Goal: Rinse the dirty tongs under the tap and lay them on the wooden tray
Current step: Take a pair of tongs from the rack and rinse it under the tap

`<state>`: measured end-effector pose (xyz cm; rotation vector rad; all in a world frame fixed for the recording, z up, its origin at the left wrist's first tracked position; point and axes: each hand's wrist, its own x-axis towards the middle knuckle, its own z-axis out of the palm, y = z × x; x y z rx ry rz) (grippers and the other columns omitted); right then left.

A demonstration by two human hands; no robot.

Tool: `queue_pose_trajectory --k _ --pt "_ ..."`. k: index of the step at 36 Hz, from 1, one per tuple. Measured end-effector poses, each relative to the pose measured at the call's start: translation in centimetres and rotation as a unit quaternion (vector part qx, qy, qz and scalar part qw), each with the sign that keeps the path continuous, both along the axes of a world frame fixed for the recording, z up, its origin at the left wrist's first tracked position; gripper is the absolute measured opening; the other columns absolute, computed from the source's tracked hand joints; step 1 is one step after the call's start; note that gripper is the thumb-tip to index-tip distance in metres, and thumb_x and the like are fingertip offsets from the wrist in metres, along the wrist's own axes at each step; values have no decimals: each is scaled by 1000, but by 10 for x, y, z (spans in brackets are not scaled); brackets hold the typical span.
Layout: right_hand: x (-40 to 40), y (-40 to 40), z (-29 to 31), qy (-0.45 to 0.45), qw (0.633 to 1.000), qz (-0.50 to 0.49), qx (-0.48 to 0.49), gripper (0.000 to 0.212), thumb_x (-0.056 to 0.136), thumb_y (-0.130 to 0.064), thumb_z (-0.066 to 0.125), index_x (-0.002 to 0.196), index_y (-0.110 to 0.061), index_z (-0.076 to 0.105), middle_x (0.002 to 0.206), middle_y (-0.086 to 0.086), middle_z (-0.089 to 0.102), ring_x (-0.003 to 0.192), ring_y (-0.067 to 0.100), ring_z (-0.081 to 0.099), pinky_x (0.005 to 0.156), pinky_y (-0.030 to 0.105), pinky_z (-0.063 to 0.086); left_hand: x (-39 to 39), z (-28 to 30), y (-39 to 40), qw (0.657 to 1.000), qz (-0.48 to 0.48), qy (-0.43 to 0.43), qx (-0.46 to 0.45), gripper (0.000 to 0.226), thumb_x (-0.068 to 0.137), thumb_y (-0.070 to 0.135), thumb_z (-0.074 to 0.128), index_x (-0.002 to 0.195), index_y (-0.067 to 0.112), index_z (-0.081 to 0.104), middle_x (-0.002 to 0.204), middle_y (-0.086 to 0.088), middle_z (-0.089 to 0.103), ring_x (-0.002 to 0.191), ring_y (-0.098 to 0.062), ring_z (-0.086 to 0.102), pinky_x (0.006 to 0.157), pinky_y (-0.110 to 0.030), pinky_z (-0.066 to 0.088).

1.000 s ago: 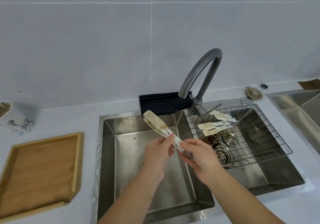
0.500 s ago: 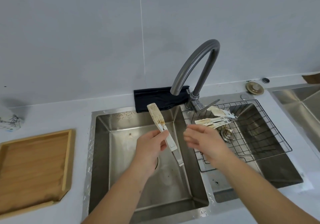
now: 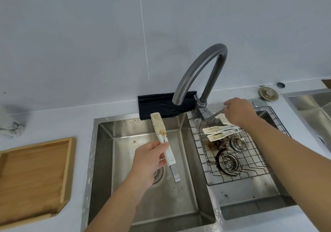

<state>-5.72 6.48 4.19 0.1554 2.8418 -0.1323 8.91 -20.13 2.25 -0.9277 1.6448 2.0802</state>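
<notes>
Tongs above open left basin

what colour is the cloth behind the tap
Black, a folded cloth on the counter behind the sink; seen in the head view.

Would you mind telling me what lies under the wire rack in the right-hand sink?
Under the wire rack the sink floor shows a round drain strainer, a smaller metal plug and brown grime. The right forearm hides the rack's far right part.

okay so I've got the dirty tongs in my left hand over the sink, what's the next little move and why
Probably lift the tap lever with the right hand, which is already on it. No water shows at the spout, and the tongs in the left hand are stained and sit just left of it.
</notes>
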Motion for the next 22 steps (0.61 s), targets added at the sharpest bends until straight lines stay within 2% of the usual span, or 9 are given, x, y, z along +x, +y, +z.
queue_pose_trajectory --k 3,6,8,11,15,19,22 --pt "-2 1 -3 11 1000 14 20 29 100 -14 47 108 -6 74 106 13 72 93 30 63 72 31 48 0 0 0 1000 -2 3 -1 9 92 9 67 95 7 75 82 -8 73 76 -20 68 62 -28 59" --pt "-3 2 -6 15 999 12 25 25 98 -10 51 102 -7 76 100 11 73 90 29 65 68 28 49 0 -1 1 1000 -6 6 -5 10 92 8 67 97 7 75 82 -7 74 76 -19 68 64 -29 60" --pt "-2 2 -8 20 999 14 27 23 96 -9 53 98 -9 76 93 10 73 81 26 63 61 25 47 1 0 1 1000 -8 7 -1 8 92 8 67 93 9 75 81 -7 73 75 -18 68 59 -25 59" --pt "0 1 -10 25 999 19 35 17 94 -8 56 92 -12 72 89 9 73 78 25 64 64 30 52 3 0 2 1000 -10 7 1 9 92 7 67 89 10 75 81 -8 73 73 -18 67 58 -25 59" --pt "-1 -1 -11 17 997 29 70 26 90 -1 54 68 -13 59 68 2 58 57 15 49 55 29 42 5 -2 0 1000 -4 3 -1 8 92 7 68 90 9 75 79 -8 72 71 -18 67 60 -28 60" --pt "1 -4 -9 20 997 28 74 16 93 -6 58 84 -11 71 74 4 66 67 21 60 59 30 50 6 -5 -5 1000 -2 3 1 7 91 9 68 93 9 75 82 -9 73 75 -20 67 63 -29 60" --pt "3 -5 -9 22 997 22 67 14 92 -9 60 87 -11 72 77 6 69 73 24 65 64 33 56 7 -5 -8 1000 -1 5 3 8 91 8 68 94 7 75 82 -10 72 76 -21 67 61 -27 58"
